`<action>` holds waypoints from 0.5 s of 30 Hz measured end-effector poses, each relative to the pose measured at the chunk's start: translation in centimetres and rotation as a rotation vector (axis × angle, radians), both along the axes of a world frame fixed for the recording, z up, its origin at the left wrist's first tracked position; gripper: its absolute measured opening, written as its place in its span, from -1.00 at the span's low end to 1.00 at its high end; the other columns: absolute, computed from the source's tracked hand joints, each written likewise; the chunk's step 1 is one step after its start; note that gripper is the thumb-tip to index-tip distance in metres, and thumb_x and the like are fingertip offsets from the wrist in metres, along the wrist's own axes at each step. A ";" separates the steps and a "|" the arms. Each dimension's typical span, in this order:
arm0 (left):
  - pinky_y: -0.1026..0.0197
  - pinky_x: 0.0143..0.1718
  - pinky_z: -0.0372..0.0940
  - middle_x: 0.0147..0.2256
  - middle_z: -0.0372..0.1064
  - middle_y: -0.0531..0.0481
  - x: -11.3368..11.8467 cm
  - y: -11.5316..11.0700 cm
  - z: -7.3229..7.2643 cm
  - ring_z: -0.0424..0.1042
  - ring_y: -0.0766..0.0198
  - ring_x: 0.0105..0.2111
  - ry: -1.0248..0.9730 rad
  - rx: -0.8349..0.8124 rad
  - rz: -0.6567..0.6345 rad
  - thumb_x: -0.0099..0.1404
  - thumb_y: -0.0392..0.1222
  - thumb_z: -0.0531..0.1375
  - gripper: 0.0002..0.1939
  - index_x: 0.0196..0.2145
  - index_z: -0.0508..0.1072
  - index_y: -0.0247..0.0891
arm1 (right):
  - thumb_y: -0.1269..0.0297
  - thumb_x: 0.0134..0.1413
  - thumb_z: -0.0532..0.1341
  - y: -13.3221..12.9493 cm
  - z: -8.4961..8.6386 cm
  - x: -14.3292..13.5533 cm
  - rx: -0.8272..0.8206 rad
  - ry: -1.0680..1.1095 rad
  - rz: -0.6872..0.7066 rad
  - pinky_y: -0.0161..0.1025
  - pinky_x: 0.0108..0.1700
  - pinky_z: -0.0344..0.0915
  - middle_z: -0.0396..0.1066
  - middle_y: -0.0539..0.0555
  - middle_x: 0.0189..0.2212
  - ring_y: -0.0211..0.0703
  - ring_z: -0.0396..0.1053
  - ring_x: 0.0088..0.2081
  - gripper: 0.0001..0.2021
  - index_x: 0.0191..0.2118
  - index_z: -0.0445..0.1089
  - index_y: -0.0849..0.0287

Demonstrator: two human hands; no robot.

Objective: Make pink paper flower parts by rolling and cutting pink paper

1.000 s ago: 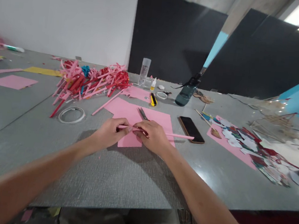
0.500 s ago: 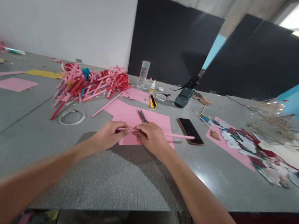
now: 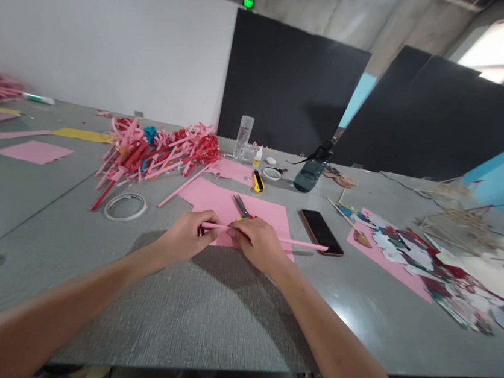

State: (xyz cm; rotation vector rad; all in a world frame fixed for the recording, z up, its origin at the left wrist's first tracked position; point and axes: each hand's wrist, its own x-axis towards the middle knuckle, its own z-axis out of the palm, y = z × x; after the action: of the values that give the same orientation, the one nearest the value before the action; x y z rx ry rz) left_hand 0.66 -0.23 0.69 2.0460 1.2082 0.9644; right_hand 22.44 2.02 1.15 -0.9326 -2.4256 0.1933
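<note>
The left hand and the right hand are close together, thumbs and fingers pinching a narrow pink paper strip between them. The strip is pale pink, slim and nearly straight, with a plain, even colour along the part that shows; whether it is folded or rolled cannot be told at this size. Its left end is lost inside the left hand, a short stretch shows between the two sets of fingertips, and the right hand's fingers cover the next part. From behind that hand a long, bare length runs out to the right, ending in view across the near part of a dark-screened phone; a thin shadow falls on the table below it, so this length is raised off the surface. Beneath and beyond the hands lies a flat pink sheet of much the same colour as the strip, and on it rest scissors, blades pointing away and partly open, the handles near the right hand. To the left of the sheet a similar loose strip lies slantwise, near a white ring-shaped roll and a tangled heap of pink and red strips with a blue bit on top. Past the sheet lies a yellow and black cutter, with a dark bottle farther right.
</note>
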 end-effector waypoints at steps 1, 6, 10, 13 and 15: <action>0.32 -0.40 0.16 -0.40 0.43 0.08 0.0 0.0 -0.1 0.35 0.35 -0.43 -0.010 -0.005 -0.008 0.30 -0.23 0.13 -0.86 -0.25 0.49 -0.25 | 0.44 0.29 0.18 0.0 -0.1 0.0 0.011 0.012 0.001 -0.22 -0.14 0.24 0.58 0.07 -0.26 -0.12 0.48 -0.22 -0.84 -0.16 0.51 0.13; 0.31 -0.46 0.08 -0.52 0.31 0.11 -0.2 0.2 -0.6 0.25 0.36 -0.50 -0.025 -0.013 -0.022 0.40 -0.11 0.05 -0.71 -0.37 0.47 -0.28 | 0.43 0.27 0.21 0.1 -0.5 -0.1 0.047 0.035 0.014 -0.20 -0.12 0.24 0.57 0.09 -0.21 -0.11 0.47 -0.19 -0.87 -0.13 0.48 0.13; 0.31 -0.42 0.11 -0.49 0.37 0.10 -0.2 0.3 -0.5 0.31 0.35 -0.47 0.013 0.036 0.005 0.39 -0.12 0.09 -0.76 -0.33 0.49 -0.27 | 0.38 0.27 0.24 0.1 -0.5 -0.1 0.038 0.023 0.009 -0.19 -0.13 0.24 0.57 0.09 -0.19 -0.09 0.47 -0.19 -0.87 -0.10 0.47 0.13; 0.31 -0.38 0.16 -0.41 0.45 0.07 -0.2 0.3 -0.3 0.36 0.33 -0.42 0.027 0.056 0.013 0.36 -0.17 0.12 -0.83 -0.28 0.49 -0.25 | 0.34 0.32 0.19 0.1 -0.3 -0.1 0.023 0.021 0.014 -0.20 -0.13 0.24 0.58 0.09 -0.21 -0.10 0.48 -0.19 -0.87 -0.12 0.49 0.12; 0.31 -0.38 0.16 -0.40 0.45 0.06 -0.2 0.3 -0.3 0.36 0.33 -0.43 0.035 0.063 0.022 0.35 -0.19 0.12 -0.85 -0.28 0.48 -0.25 | 0.35 0.35 0.16 0.2 -0.3 -0.1 0.011 0.021 0.011 -0.22 -0.15 0.23 0.58 0.07 -0.25 -0.12 0.48 -0.21 -0.85 -0.16 0.50 0.13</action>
State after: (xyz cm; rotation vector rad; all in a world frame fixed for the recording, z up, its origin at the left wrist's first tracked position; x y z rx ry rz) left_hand 0.49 0.03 0.43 2.1108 1.2349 0.9928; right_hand 22.33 2.18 0.90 -0.9085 -2.4104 0.1918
